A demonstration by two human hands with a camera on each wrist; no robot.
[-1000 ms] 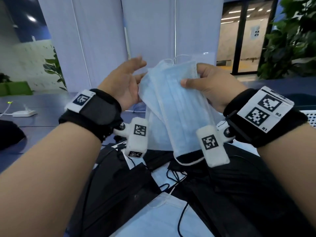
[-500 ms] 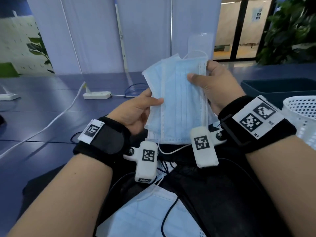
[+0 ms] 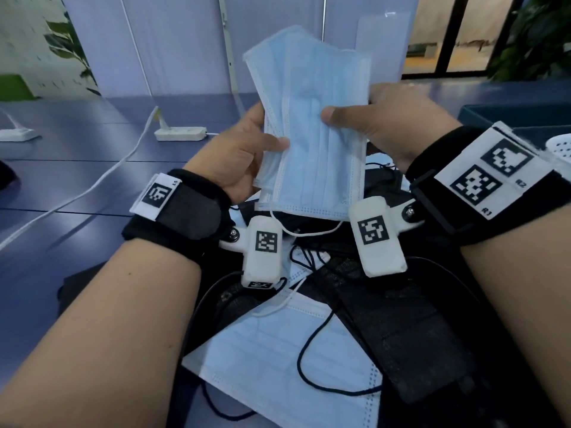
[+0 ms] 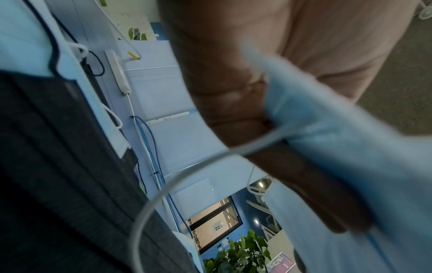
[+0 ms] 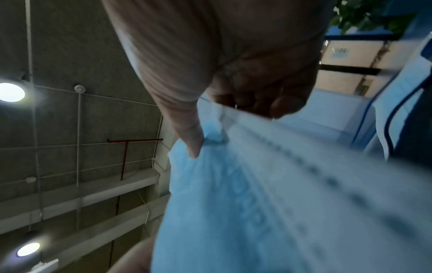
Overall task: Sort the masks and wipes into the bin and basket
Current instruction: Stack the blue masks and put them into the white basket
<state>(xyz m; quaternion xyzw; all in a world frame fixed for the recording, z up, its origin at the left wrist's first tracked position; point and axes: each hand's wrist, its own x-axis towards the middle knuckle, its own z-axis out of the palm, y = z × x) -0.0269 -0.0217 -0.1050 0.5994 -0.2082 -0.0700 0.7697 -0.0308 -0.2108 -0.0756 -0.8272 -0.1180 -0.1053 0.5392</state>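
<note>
Both hands hold a small stack of light blue masks (image 3: 315, 125) upright above the table. My left hand (image 3: 244, 152) pinches the stack's left edge, thumb on the front. My right hand (image 3: 370, 122) grips the right edge, its thumb pressed across the front mask. The blue masks (image 4: 339, 147) fill the left wrist view, blurred, with a white ear loop (image 4: 168, 186) hanging down. The blue masks (image 5: 268, 194) hang below my right thumb in the right wrist view. Below the hands lies a pile of black masks (image 3: 401, 329) and blue masks (image 3: 278, 350). No wipes are visible.
A dark blue bin (image 3: 509, 115) and a white perforated basket (image 3: 559, 149) stand at the right edge. White power strips (image 3: 180, 133) with cables lie on the blue table (image 3: 61, 180) at the left. A partition wall stands behind.
The left hand has slid down the stack's left edge and now pinches it. The stack has come lower and nearer to me, and the view has tilted down towards the table.
</note>
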